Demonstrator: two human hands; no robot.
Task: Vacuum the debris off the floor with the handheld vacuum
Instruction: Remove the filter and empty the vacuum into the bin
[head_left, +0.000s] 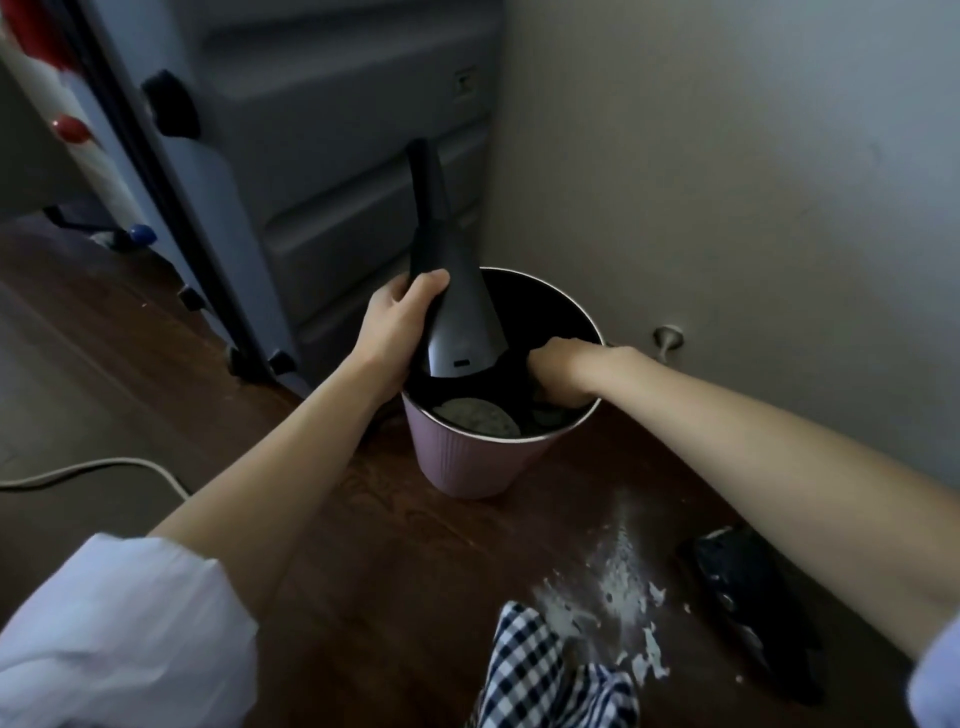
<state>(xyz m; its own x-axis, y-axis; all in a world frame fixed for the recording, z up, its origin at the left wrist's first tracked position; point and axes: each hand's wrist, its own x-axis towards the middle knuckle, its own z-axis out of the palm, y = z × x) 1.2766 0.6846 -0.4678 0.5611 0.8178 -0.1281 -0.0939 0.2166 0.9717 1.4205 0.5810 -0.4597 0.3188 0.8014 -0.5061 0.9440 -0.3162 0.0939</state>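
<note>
Down over the pink ribbed plastic waste bin (470, 460), the left hand (397, 327) holds the dark grey tapered handheld vacuum (447, 291) with its narrow nozzle pointing up and its wide end over the bin's mouth; that grip is curled round the vacuum's body, thumb across the front. The right hand (563, 371) reaches into the bin at its right rim, its fingers curled down onto a black part there, though what exactly this grip holds I cannot tell. White powdery debris (613, 592) lies scattered on the dark wooden floor (363, 545), in front of the bin and well apart from the vacuum. A black object (748, 597) rests on the floor just right of the debris.
</note>
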